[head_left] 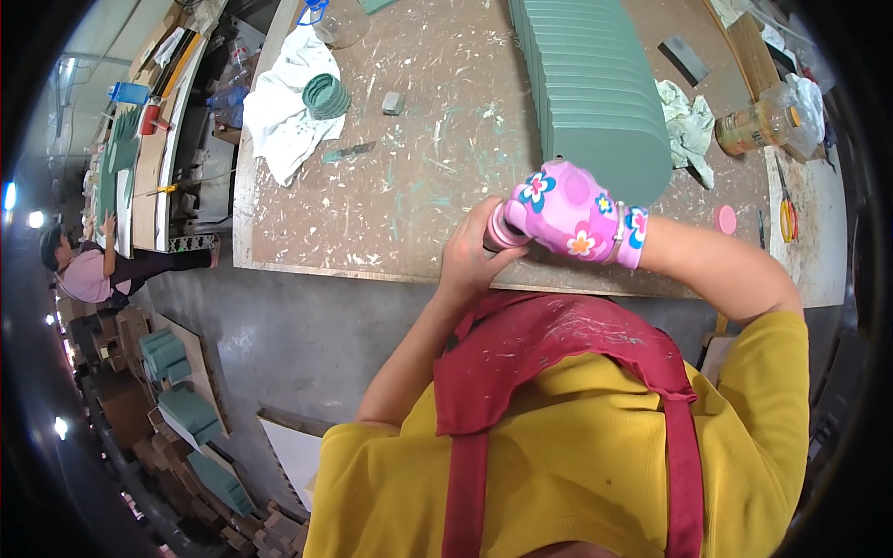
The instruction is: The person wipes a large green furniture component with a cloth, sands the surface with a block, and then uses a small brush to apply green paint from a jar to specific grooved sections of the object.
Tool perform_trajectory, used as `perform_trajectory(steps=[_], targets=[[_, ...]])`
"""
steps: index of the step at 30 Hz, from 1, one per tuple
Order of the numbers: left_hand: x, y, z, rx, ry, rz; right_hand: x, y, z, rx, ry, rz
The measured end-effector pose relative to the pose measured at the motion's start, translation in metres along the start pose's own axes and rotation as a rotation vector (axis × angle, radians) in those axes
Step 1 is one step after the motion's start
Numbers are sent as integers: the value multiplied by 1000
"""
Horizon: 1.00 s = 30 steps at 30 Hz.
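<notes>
My left hand (473,253) is closed around a pink, round-rimmed container (508,229) with a dark opening, close to the bench's near edge. Pink flowered fabric (569,212) with a cuff and a thin strap meets my right forearm. It hides the fingers of my right hand, and I cannot tell whether it is a glove or a cover on a thing. The fabric touches the container's rim. Just beyond it, a long row of green, round-ended panels (595,112) leans in overlapping order. A small pink round lid (725,219) lies to the right.
The worn workbench (419,205) carries a white cloth (284,112), a green tub (326,97), a grey block (393,103) and a scraper (349,152) at left. Rightward are a crumpled cloth (686,130), a plastic jar (758,126) and scissors (788,214). Another person (88,265) is far left.
</notes>
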State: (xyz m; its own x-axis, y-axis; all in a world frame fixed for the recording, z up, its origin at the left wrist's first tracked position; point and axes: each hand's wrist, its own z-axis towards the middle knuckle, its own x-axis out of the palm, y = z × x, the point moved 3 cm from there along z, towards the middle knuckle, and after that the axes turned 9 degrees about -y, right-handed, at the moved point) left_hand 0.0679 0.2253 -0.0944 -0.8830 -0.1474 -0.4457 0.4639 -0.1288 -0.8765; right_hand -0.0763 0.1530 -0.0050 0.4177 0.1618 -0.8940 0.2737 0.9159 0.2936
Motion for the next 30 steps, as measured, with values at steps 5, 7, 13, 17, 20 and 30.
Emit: perform_trajectory(steps=[5,7,13,17,20,30], targets=[[4,-4,3,95,10,18,-6,-8,-11,-11,17,165],[7,-8,3,128,-32,58,-11,-3,-7,-41,-10,56],[16,-16,-2,93,-56,145,-3,-9,-24,106,87,113],[26,-12,-10,153,-64,166,-3,-17,-31,365,155,392],[27,-16,-9,174,-93,179,-4,-13,-30,109,33,18],[33,-16,-8,207,-75,204,-11,-22,-44,357,-19,363]])
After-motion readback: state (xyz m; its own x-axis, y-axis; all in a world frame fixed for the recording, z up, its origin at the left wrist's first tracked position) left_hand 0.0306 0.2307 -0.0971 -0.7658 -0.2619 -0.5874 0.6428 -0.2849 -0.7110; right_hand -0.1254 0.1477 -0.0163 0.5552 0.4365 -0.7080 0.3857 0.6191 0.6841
